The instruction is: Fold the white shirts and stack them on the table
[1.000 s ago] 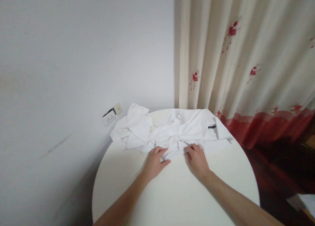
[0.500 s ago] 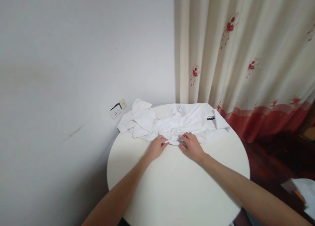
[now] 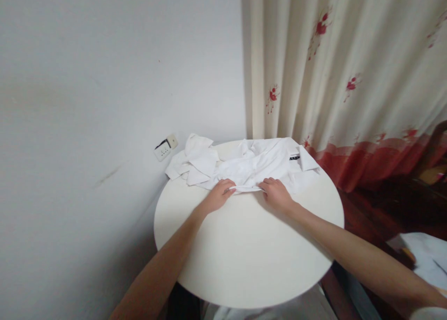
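Note:
A white shirt (image 3: 240,166) lies spread sideways across the far half of the round white table (image 3: 251,255). My left hand (image 3: 219,194) is closed on the shirt's near edge, fingers wrapped over the cloth. A short way to the right, my right hand (image 3: 275,193) grips the same edge. Between the two hands the edge runs as a narrow, taut strip. A small black label (image 3: 294,158) shows at the shirt's right end, beside a raised white flap. At the left end the cloth lies in loose, crumpled folds.
A white wall with a power socket (image 3: 162,150) stands close on the left. Behind and to the right hangs a cream curtain (image 3: 307,78) with red flowers and a red hem. White cloth or paper (image 3: 428,252) lies low at the right, over the dark red floor.
My hands have moved apart along the shirt's near edge, the right one shifting right, and the strip between them is now straighter. The camera view has shifted slightly.

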Demonstrator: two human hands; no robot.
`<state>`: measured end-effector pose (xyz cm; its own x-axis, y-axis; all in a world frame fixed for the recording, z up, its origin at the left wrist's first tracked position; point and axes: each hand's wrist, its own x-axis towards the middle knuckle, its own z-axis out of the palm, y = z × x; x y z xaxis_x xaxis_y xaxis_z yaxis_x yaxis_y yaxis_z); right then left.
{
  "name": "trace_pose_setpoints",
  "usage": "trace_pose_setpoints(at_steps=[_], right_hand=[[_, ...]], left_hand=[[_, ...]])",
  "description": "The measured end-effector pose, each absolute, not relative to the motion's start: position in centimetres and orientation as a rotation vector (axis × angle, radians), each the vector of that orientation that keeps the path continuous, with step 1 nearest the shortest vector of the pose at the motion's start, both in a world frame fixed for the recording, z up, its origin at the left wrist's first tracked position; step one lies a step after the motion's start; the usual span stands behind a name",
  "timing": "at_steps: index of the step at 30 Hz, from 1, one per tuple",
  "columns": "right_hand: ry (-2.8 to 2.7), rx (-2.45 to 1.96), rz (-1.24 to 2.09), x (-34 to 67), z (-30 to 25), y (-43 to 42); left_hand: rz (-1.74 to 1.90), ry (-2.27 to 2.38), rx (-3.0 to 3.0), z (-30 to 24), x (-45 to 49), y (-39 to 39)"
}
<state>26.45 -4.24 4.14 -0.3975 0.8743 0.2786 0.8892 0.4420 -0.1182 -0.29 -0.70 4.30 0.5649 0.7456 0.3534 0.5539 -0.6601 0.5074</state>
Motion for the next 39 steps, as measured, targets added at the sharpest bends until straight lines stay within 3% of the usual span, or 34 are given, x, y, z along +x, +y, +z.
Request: trace_pose_setpoints(at_steps=[7,16,20,30,39], right_hand=[[-2.550,-1.378,-0.034,29.6,4.2,-8.8],[-2.637,-1.192,0.114,33.0,4.2,-14.4],[-2.646,-1.153,0.235,33.6,4.6,-15.1],[-2.658,-1.132,0.344,33.7,4.7,-15.0],[-2.607,-0.962,0.680,33.4,6.3,-17.1]], left_hand=[[0.501,1.020,2.525,7.0,-1.0,-5.8],[0.288,0.951,2.507,6.5,1.2,-13.2],[0.386,0.975,2.430,5.5,-1.2,-12.7],[0.450,1.543,2.647,3.2,-9.7,-5.4],[0.133,1.731,2.647,6.6,-12.2,-8.5]])
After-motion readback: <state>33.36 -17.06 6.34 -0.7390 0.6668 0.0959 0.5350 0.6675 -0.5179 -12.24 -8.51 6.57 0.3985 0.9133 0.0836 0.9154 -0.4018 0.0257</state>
